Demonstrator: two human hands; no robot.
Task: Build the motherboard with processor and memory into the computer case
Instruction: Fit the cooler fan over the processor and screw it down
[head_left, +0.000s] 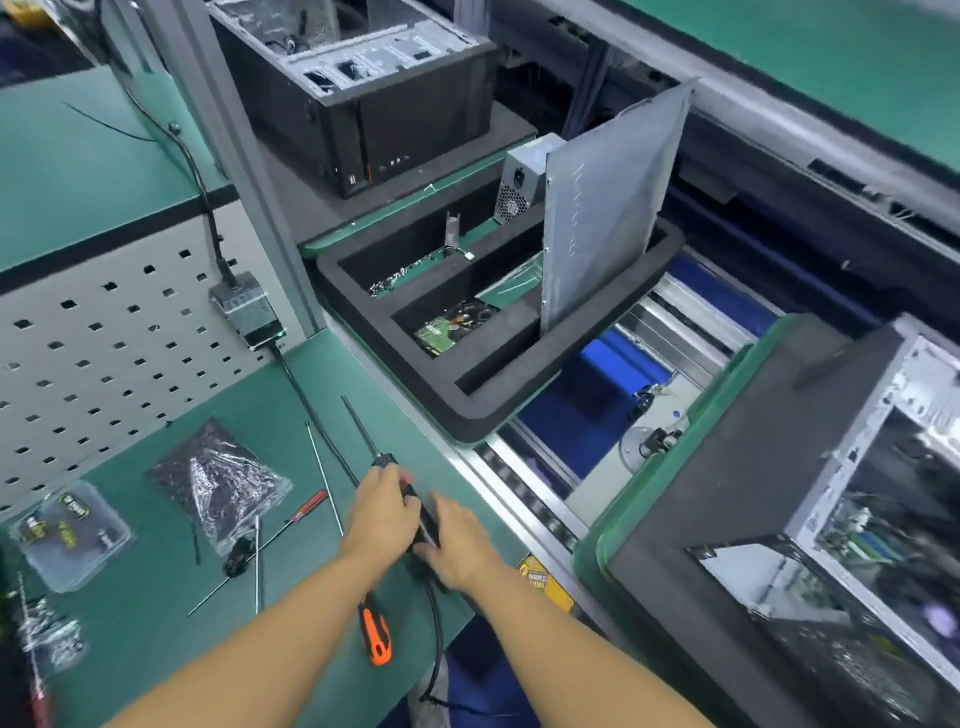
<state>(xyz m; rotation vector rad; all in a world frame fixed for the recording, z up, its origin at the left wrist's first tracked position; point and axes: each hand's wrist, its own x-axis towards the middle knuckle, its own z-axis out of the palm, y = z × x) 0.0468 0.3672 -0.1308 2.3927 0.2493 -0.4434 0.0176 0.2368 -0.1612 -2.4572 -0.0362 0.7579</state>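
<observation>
Both hands meet on a black electric screwdriver (422, 512) that lies on the green bench mat (156, 623), its long bit pointing up and to the left. The left hand (382, 506) curls its fingers over the front of the tool's body. The right hand (457, 540) covers the rear end, where the cable leaves. With its back to the camera, the view does not show whether its fingers close round the tool.

The open computer case (878, 467) sits to the right of the hands, well apart from them and across the conveyor rail, on a black foam pallet (691, 519). Its inside is blurred, with a hint of green board showing.

Beyond the hands, a black foam tray (467, 410) holds an upright grey side panel (613, 208), a power supply (522, 182) and a green circuit board (439, 335). A second computer case (363, 88) stands further back. An orange-handled screwdriver (376, 634) lies just beside the left forearm, and a clear plastic bag (218, 483) lies to the left.
</observation>
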